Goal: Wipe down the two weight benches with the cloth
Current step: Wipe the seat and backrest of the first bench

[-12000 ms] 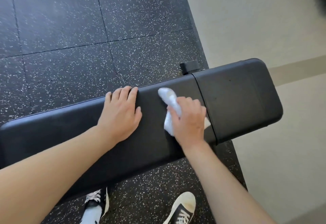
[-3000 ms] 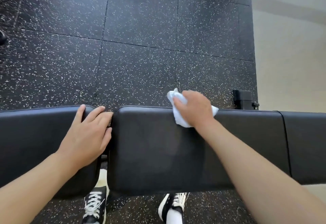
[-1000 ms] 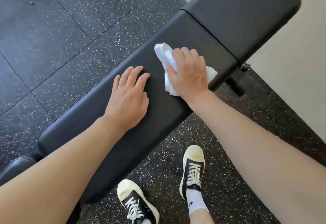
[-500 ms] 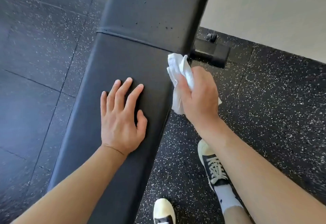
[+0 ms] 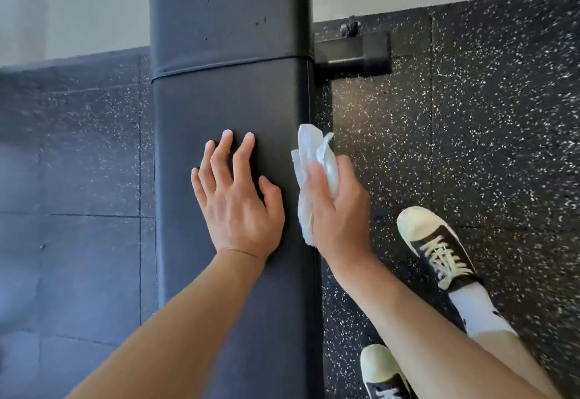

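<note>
Right hand (image 5: 337,210) grips the white cloth (image 5: 310,172), fingers curled round it w/ the thumb side up; cloth bunched, loose end sticking out past the fingertips. The hand sits at the right edge of the weight bench (image 5: 232,100), cloth against the side of the pad, not on top. So the surface to wipe lies directly to the hand's left, touching the cloth.

Left hand (image 5: 237,204) is flat on the pad top, fingers spread & straight, holding nothing, prob. bracing. It's just beside the right hand, nearer the pad's middle.

Bench long axis runs straight away from the person, near to far in the head view. A seam (image 5: 232,64) crosses the pad ahead of both hands; far section beyond it shows a few small specks. Bench foot (image 5: 353,51) sticks out right, beyond the cloth hand, on the speckled rubber floor (image 5: 470,116).

Judgement: next stroke likely runs along the side edge, following the long axis, right hand is the one placed for it. Only one bench in view; 2nd bench not seen here.
</note>
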A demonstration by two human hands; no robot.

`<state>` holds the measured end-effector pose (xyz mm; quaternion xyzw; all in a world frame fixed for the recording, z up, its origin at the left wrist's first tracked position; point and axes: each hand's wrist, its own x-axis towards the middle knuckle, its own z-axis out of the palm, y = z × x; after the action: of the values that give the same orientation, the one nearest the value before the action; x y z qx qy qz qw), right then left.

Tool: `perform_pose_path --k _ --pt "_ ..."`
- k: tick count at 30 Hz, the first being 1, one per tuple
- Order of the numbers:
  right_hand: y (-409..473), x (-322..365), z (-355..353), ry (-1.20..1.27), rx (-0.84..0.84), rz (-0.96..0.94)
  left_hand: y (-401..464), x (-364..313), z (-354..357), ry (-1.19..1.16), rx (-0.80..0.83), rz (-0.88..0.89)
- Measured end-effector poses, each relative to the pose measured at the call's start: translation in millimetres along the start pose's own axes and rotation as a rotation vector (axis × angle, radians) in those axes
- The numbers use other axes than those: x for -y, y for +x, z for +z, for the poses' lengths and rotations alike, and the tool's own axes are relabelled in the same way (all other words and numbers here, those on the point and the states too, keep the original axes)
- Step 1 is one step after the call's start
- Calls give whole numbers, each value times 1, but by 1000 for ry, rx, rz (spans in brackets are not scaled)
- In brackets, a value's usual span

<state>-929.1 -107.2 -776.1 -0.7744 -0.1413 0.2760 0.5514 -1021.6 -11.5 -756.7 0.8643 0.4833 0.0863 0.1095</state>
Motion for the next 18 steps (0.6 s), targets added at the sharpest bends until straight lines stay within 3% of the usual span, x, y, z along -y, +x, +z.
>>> perform_pose_path --k 7,10,15,18 --pt "-40 -13 -9 -27 49 59 -1 0 2 12 -19 -1" --pt "2 5 0 18 60 62 0 1 2 15 -22 5" --pt "117 38 29 43 -85 64 0 2 2 34 -18 7" --pt "120 36 25 8 -75 28 0 0 1 38 7 -8"
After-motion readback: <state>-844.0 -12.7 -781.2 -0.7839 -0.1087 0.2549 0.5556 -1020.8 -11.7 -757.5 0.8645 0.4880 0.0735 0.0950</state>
